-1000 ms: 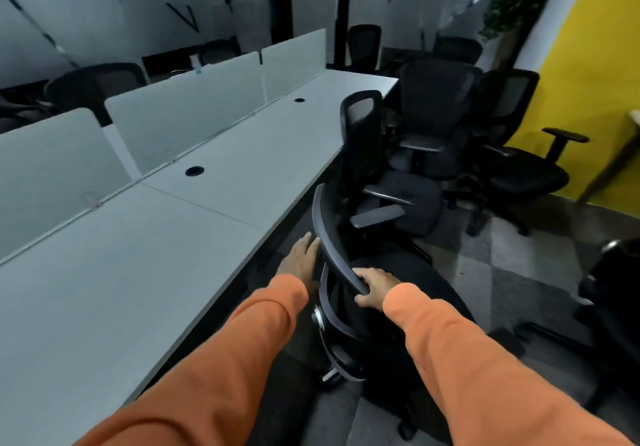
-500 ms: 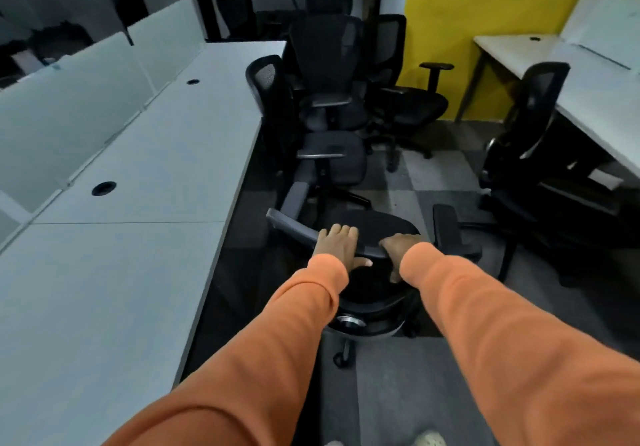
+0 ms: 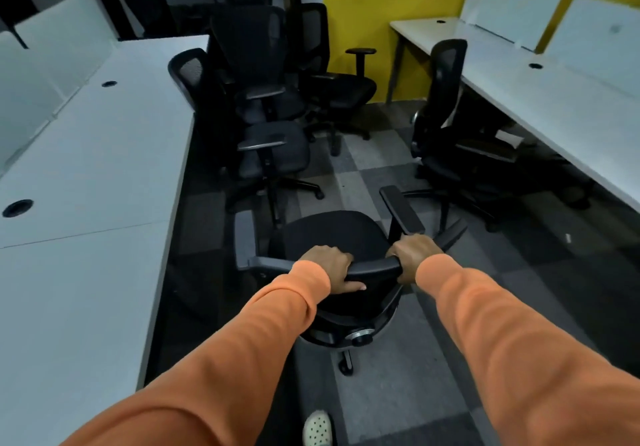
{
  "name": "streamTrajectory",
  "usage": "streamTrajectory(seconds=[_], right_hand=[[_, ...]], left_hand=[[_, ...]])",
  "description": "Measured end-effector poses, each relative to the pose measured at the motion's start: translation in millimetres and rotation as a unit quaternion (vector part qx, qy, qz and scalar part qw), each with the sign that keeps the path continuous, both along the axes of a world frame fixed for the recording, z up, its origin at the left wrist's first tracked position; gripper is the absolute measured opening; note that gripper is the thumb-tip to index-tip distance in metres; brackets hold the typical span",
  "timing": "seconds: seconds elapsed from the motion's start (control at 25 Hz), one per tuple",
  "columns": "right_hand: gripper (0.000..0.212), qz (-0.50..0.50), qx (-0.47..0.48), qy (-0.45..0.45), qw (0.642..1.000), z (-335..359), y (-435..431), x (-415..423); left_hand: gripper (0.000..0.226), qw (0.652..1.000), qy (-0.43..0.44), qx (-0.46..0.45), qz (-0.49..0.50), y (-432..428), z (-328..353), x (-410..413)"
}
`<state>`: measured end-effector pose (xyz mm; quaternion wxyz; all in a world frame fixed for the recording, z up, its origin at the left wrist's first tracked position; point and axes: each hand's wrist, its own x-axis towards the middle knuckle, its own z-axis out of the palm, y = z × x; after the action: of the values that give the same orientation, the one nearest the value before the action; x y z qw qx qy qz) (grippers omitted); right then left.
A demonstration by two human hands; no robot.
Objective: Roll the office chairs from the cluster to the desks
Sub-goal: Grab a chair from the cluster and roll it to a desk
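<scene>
The chair [image 3: 332,234] stands in the aisle toward 6 o'clock, between the left counter [image 3: 86,168] at 9 and the right counter [image 3: 554,99] at 2. The cluster [image 3: 263,65] waits at 12. The left grip [image 3: 329,269] and right grip [image 3: 414,255] both clasp its top rail [image 3: 375,267]. A swing toward 9 could knock the armrest [image 3: 244,238] on the counter edge. The caster [image 3: 346,366], seemingly close to the foot [image 3: 317,428], might roll onto it.

An open-plan office is shown: 2 rows of long white desks [image 3: 104,155] are fitted with divider screens [image 3: 512,9] and cable holes [image 3: 17,208], and black mesh swivel chairs [image 3: 277,149] are clustered on grey carpet tiles [image 3: 367,158].
</scene>
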<state>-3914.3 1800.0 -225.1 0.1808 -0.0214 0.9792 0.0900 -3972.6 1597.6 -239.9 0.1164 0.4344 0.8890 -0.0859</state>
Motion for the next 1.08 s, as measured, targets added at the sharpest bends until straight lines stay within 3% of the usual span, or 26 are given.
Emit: streamTrajectory(seconds=[0.16,0.56,1.08], right_hand=[[0.011,-0.023,0.000,0.012,1.000,-2,15,63],[0.010,-0.142,-0.007,0.009,0.990,-4,61,245],[0.018,-0.379,-0.004,-0.014,0.925,3,118,416]], left_hand=[[0.063,1.000,0.014,-0.005,-0.024,18,4,51],[0.064,0.992,0.029,-0.017,-0.121,87,6,186],[0.069,0.951,0.020,-0.012,-0.309,222,3,292]])
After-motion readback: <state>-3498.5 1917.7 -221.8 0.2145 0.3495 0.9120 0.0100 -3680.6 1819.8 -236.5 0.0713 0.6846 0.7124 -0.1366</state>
